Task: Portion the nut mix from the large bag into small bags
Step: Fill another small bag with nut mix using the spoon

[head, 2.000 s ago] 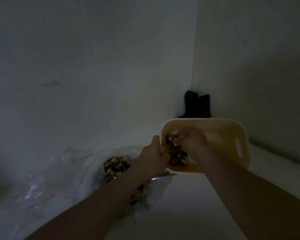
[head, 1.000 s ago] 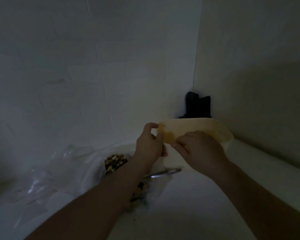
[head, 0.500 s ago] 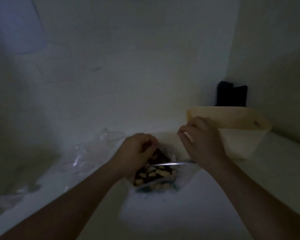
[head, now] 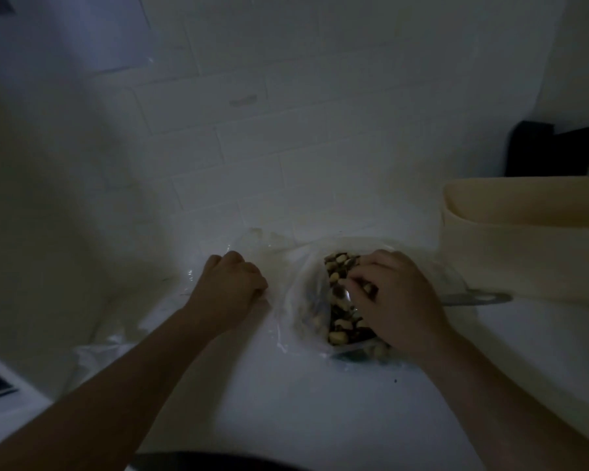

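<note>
The large clear bag (head: 308,300) lies open on the white counter, its nut mix (head: 337,321) showing. My right hand (head: 402,300) reaches into the bag's mouth with its fingers curled over a metal spoon (head: 476,298). The spoon's handle sticks out to the right from under the hand, and its bowl glints among the nuts. My left hand (head: 230,288) is left of the bag. It is curled into a fist pressed on crumpled clear plastic bags (head: 116,345); whether it pinches any is hidden.
A pale yellow plastic basket (head: 524,239) stands right of the bag, close to my right hand. A black object (head: 551,154) sits in the corner behind it. A tiled wall rises just behind the counter. The scene is dim.
The basket has been let go and now stands at the right. My right hand has dropped into the nut bag. My left hand has moved left off the bag onto the clear plastic.
</note>
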The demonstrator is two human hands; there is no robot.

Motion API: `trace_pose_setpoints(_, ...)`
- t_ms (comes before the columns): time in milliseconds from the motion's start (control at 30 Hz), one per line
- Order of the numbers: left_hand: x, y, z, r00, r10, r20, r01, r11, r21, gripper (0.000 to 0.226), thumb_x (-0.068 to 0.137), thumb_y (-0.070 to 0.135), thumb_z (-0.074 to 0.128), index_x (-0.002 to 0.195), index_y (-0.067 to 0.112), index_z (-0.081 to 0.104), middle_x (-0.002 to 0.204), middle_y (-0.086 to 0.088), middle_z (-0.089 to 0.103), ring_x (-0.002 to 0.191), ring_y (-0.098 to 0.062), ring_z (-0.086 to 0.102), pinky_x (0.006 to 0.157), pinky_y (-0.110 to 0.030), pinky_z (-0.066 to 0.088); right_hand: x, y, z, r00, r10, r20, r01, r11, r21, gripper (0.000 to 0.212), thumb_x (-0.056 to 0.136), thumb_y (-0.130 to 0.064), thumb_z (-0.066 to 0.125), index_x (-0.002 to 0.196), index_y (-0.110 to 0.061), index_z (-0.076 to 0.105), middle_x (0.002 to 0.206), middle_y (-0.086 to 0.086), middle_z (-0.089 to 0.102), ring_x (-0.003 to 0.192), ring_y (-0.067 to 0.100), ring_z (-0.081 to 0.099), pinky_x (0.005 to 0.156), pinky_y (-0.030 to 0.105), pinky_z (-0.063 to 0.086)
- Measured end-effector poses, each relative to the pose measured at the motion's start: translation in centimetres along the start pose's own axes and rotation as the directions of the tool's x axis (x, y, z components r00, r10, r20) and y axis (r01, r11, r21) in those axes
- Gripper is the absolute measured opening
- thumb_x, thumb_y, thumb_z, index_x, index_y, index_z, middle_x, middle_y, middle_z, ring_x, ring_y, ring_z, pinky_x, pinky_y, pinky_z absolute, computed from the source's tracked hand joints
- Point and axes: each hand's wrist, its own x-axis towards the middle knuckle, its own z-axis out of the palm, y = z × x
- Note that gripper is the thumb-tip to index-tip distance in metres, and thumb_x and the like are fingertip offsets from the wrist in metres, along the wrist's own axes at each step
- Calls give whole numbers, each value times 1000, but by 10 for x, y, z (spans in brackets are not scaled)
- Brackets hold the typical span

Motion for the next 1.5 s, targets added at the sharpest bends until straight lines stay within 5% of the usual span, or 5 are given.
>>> trace_pose_setpoints(333,35,-9,-32,813,-472,-340,188,767,-613,22,97,42,64,89,27,77,90,16,68,89,-10,60,90,-42,52,-2,-1,-4,995,97,-11,-96,993,70,16,93,-33,66,97,-23,77,94,-12,61,95,14,57,86,38,53)
trace_pose_setpoints(667,49,104,-43,879,-188,-438,-230,637,-736,17,93,35,67,81,25,73,72,13,69,69,-7,66,67,-29,54,9,-22,-17,949,313,-26,-233,758,609,14,94,-46,63,107,-43,64,99,-22,72,93,0,70,75,13,53)
trace_pose_setpoints(1133,33,109,-21,840,-133,-527,-332,641,-692,16,86,31,60,86,26,76,78,14,70,76,-3,66,70,-21,54,0,-3,-17,991,68,-114,-77,994,-77,11,99,-21,63,93,-22,72,76,-8,62,67,7,49,63,24,39)
trace_pose_setpoints(1367,31,114,-20,784,128,-608,-520,670,-529,13,94,15,51,90,8,61,116,-5,64,112,-19,60,95,-29,44,-3,-15,-23,967,253,7,-249,946,208,16,93,-20,63,90,-28,77,76,-9,70,71,5,64,64,20,50)
trace_pose_setpoints(1500,26,115,-22,895,77,-440,-407,547,-732,19,104,29,39,94,16,49,90,3,56,81,-19,55,68,-35,45,-5,-21,-23,945,312,97,-326,876,355,19,90,-19,68,100,-34,74,81,-9,74,76,4,69,70,25,57)
